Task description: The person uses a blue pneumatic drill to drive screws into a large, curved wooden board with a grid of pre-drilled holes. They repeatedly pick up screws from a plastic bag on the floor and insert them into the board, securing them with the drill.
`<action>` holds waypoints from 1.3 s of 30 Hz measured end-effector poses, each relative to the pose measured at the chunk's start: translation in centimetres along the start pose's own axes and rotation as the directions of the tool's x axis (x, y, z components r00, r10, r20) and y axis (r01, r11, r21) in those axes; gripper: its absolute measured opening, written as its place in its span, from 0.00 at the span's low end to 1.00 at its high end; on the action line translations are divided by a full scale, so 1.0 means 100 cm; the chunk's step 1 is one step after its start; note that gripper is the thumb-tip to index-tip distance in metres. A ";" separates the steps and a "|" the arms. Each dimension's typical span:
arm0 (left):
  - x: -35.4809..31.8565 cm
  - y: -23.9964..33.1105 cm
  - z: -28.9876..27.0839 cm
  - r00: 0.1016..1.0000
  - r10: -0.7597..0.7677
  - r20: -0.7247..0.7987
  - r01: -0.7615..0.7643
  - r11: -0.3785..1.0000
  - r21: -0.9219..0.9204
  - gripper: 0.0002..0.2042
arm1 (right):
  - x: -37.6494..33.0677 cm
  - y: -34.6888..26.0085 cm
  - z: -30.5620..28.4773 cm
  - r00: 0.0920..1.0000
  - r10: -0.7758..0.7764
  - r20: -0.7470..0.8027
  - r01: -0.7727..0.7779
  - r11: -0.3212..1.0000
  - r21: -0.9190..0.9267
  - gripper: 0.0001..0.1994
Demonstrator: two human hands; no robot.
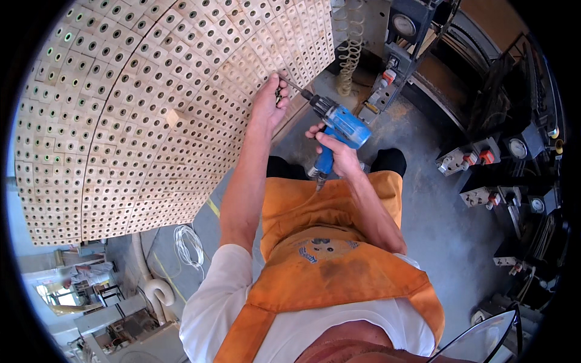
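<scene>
Workshop floor point(436, 230) is seen below; a curved panel of holed wooden blocks point(151, 121) fills the left. Left hand point(269, 103), grip closed on small screws, is pressed against its edge. Blue power drill point(339, 130) is gripped by right hand point(336, 151), bit at the panel.

Left arm extended upward and forward, elbow nearly straight, forearm bare, short white sleeve at the shoulder; left hand point(270, 100) raised at full reach, fingers curled closed around a small item, knuckles turned outward, thumb side uppermost; right arm bent at the elbow, forearm angled up across the torso; right hand point(336, 151) lower than the left, fingers wrapped closed in a pistol-type grip, index finger forward; hands near, not touching.
</scene>
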State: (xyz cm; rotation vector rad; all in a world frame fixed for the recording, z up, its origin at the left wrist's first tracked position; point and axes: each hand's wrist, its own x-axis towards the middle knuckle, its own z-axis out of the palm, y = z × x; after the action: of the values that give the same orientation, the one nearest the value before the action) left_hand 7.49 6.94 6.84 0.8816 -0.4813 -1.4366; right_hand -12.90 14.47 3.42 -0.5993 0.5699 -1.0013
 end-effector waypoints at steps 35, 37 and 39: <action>-0.027 0.009 -0.006 0.999 -0.052 -0.013 0.052 0.998 -0.033 0.11 | -0.014 -0.020 -0.023 0.992 0.067 0.109 -0.063 0.997 -0.037 0.13; -0.025 0.006 0.003 0.998 -0.062 -0.021 0.063 0.997 0.045 0.11 | -0.016 -0.022 -0.032 0.993 0.070 0.097 -0.067 0.997 -0.037 0.13; -0.021 0.005 0.008 0.997 -0.061 -0.044 0.069 0.978 0.198 0.12 | -0.015 -0.024 -0.037 0.995 0.061 0.078 -0.058 0.997 -0.045 0.13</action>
State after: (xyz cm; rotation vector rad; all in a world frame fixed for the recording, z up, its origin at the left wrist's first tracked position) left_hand 6.94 8.73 8.17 1.0917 -0.5799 -1.4456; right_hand -17.49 14.16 2.70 -0.6531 0.5374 -0.9071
